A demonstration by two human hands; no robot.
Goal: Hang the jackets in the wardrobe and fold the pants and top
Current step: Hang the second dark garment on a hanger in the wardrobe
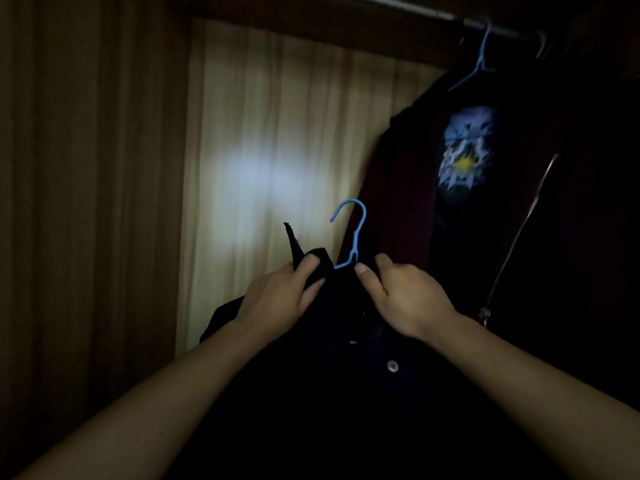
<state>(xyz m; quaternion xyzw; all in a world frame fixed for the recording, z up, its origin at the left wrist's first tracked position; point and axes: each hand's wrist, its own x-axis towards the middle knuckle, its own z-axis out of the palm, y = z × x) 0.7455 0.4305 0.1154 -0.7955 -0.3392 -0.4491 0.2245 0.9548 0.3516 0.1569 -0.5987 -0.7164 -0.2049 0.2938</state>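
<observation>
Wardrobe (277, 116) of pale, grained wood contains one hung jacket (571, 220), dark with a blue print (465, 150) and a metal zip (519, 237), on a thin blue hanger (479, 62) hooked over the rail (433, 10). Well below the rail, the held jacket (329, 375), dark with one round metal snap (392, 365), sits on a second hanger (355, 233), whose hook is free. The left hand (277, 292) and right hand (405, 296) each pinch its fabric beside the hanger's neck, fingers curled. Two jackets, two hangers.
</observation>
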